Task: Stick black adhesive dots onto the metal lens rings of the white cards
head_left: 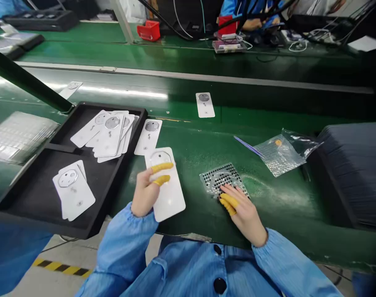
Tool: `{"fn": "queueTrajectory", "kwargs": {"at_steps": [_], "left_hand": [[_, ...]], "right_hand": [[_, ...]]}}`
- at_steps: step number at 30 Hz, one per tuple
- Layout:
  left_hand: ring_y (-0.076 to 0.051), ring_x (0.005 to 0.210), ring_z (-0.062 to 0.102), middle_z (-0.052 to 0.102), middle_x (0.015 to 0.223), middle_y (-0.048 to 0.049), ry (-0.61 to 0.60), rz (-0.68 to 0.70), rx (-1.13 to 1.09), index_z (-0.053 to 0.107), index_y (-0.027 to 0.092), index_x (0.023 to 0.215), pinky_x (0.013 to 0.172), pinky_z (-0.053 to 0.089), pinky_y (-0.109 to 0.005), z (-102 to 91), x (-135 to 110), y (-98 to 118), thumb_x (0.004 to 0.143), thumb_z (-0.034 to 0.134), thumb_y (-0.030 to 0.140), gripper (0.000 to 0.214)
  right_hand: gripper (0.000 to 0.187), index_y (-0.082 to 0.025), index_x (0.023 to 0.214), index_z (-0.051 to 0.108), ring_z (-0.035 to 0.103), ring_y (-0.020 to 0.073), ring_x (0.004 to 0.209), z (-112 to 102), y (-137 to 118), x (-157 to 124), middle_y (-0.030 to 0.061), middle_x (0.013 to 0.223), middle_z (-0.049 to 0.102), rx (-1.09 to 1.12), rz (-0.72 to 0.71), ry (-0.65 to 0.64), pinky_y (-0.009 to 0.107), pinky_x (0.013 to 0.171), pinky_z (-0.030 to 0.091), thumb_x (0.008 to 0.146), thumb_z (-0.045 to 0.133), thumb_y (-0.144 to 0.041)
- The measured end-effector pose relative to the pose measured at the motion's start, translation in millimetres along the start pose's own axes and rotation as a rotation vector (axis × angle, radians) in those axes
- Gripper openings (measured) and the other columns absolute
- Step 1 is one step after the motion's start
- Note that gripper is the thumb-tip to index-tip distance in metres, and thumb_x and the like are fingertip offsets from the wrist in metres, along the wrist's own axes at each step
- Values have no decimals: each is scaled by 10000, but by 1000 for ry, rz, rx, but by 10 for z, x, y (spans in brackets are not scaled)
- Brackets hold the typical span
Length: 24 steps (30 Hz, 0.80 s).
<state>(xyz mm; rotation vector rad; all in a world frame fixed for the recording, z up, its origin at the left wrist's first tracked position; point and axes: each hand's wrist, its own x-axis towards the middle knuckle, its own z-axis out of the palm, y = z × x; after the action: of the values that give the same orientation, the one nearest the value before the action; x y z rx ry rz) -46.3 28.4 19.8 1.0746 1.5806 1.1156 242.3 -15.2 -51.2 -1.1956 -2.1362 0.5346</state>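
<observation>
While the person's left hand (146,192) grips a white card (169,198), two yellow-capped fingers (161,167) pressed on its face, the card sits tilted over the near edge of the green bench (190,144), round silvery disc end pointing to about 12 o'clock. So that hand is clamped on the card, no question.

The right hand (242,210) is at 3 o'clock from the card, well apart from it. It lies palm down and loose, not gripping anything, with its yellow-capped fingertips touching the near edge of a clear sheet of small black dots (220,177) flat on the bench.

Off at 9 to 10 o'clock from the left hand there's a black tray (36,198) with two compartments. The far one holds a fanned pile of cards (109,132), the near one a smaller stack (73,187). Just beside the tray's right wall, at 12 o'clock from the held card, a single card (150,136) lies on the bench, and another one (205,104) sits farther out at about 1 o'clock.

At 1 to 2 o'clock from the right hand: a crumpled bubble bag (280,152) with a thin purple stick (248,146) just left of it. A dark stack (355,165) fills the 3 o'clock side. Someone else in a blue sleeve (252,16) is working way across at 12 o'clock.
</observation>
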Motion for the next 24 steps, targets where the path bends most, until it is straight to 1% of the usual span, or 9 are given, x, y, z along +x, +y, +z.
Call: {"fn": "queueTrajectory", "kwargs": {"at_steps": [2,4,7,9,11,13,15,20,24], "left_hand": [[-330,941,679,738,996,-141,-58,-105,35,735,89,925,786,561,-423,165,-152,-50,678,716,359,366],[-314,910,686,751,918,-131,-183,-167,24,747,98,872,779,559,-410,421,-285,-79,680,713,452,405],[-287,875,691,753,898,-127,-396,-234,-104,755,105,868,774,555,-376,756,-399,-87,647,737,527,477],[-274,859,691,754,900,-134,-435,-261,-202,762,101,860,790,545,-365,866,-419,-82,621,763,533,493],[-263,841,689,757,880,-133,-423,-279,-251,770,105,828,796,536,-360,894,-422,-79,611,781,514,463],[-251,829,686,759,872,-124,-433,-299,-264,777,113,822,782,531,-345,883,-430,-82,607,796,483,428],[-238,807,683,759,891,-118,-477,-324,-288,776,117,868,737,528,-321,869,-451,-84,614,795,474,438],[-216,766,677,747,942,-114,-539,-275,-291,756,107,951,634,510,-265,887,-509,-68,688,748,463,443],[-191,703,664,741,821,-73,-591,-194,-242,742,108,927,585,496,-237,915,-516,-71,710,740,403,366]], "right_hand": [[425,-288,1267,523,533,236,1237,3,-23,-9,57,1273,609,15,21,115,558,1079,384,883,516,-106],[466,-299,1286,506,550,235,1219,-28,-112,-4,55,1256,622,3,27,207,544,1086,379,869,534,-92],[509,-270,1316,493,537,240,1232,-123,-262,-29,69,1271,613,-61,-95,180,532,1094,365,852,540,-63],[459,-216,1298,516,541,246,1224,-208,-339,-47,102,1279,603,-50,-160,110,513,1081,386,857,558,-96],[388,-182,1247,553,573,231,1174,-297,-396,-33,127,1255,607,35,-123,86,442,1018,469,862,575,-137],[324,-180,1176,590,615,201,1079,-363,-435,27,119,1167,635,131,-45,121,355,911,543,853,592,-142],[270,-193,1099,619,637,178,978,-377,-448,115,90,1054,655,167,-18,178,310,819,567,842,595,-112],[235,-190,1055,625,634,166,913,-232,-371,267,80,1002,648,123,-41,220,313,780,563,848,571,-93],[252,-188,1077,612,626,171,937,-172,-337,274,82,1025,641,137,-52,218,327,795,558,846,579,-93]]}}
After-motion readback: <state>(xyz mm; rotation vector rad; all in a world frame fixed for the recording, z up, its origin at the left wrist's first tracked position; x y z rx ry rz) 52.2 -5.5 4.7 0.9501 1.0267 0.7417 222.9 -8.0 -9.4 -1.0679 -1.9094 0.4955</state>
